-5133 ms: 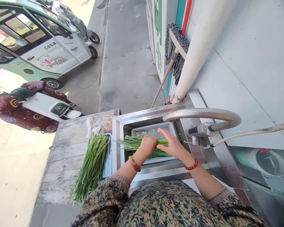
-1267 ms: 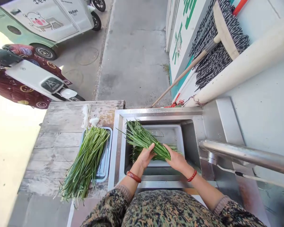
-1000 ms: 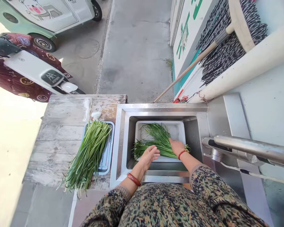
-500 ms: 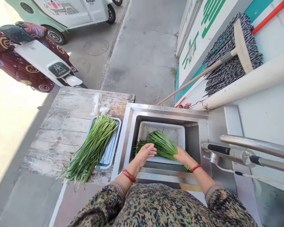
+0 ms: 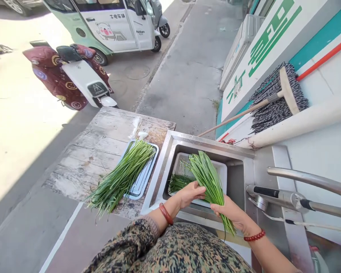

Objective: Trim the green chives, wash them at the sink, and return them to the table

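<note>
My right hand (image 5: 226, 211) is closed round the lower stems of a bunch of garlic chives (image 5: 207, 172), which it holds tilted above the sink, leaves pointing away from me. My left hand (image 5: 191, 194) is at the bunch's left edge, thumb and fingers drawn together against the leaves; its fingertips are partly hidden. Below lies a grey plastic basin (image 5: 223, 170) inside the steel sink (image 5: 235, 185). Some loose dark greens (image 5: 179, 182) rest in the basin's left part. Left of the sink, a large heap of garlic chives (image 5: 125, 176) lies across a light-blue tray (image 5: 143, 184).
A weathered wooden table (image 5: 82, 163) bears the tray and a tuft of white string (image 5: 135, 127). Right of the sink are a tap (image 5: 284, 197) and a curved metal pipe (image 5: 309, 180). Beyond stand a mop (image 5: 288, 91), a scooter (image 5: 82, 81) and a three-wheeled vehicle (image 5: 119, 28).
The chive bunch has been lifted from the basin towards me, leaving dark greens behind. My left hand has come in against it. The camera view has tipped up and turned left.
</note>
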A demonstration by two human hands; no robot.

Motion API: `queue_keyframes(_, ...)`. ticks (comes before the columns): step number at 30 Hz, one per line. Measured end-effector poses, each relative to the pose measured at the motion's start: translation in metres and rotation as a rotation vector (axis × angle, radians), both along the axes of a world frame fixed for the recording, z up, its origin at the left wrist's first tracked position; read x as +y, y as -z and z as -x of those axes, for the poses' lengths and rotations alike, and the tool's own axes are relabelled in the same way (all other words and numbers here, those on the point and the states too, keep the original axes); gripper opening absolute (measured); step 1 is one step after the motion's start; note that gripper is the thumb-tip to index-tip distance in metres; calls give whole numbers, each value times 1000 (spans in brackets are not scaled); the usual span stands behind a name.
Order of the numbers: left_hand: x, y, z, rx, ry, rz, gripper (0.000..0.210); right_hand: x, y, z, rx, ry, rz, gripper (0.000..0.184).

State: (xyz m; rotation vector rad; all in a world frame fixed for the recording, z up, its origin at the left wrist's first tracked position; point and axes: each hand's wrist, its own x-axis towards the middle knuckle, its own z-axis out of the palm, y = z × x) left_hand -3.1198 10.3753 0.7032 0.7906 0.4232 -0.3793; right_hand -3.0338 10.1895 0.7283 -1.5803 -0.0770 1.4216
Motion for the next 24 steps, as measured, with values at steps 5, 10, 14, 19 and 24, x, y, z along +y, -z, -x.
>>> queue_keyframes(5, 34, -34, 19, -224, -196, -142, 86, 62, -34, -14, -500, -218, -89, 50)
queue_keyframes(10, 80, -77, 73, -175, -89, -853, 68, 156, -67, -19, -733, -442, -273, 34)
queue_keyframes(14, 98, -130, 115, -342, -183, -1375, 47, 230, -74, -11, -853, -601, -402, 40)
queue_keyframes(19, 117, -173, 138, -333, -366, -2172, 66, 303, -71, 10, -1100, -866, -609, 49)
queue_keyframes(24, 169, -166, 151, 98, -9, -2387, 78, 358, -62, 29, -1356, -1146, -818, 39)
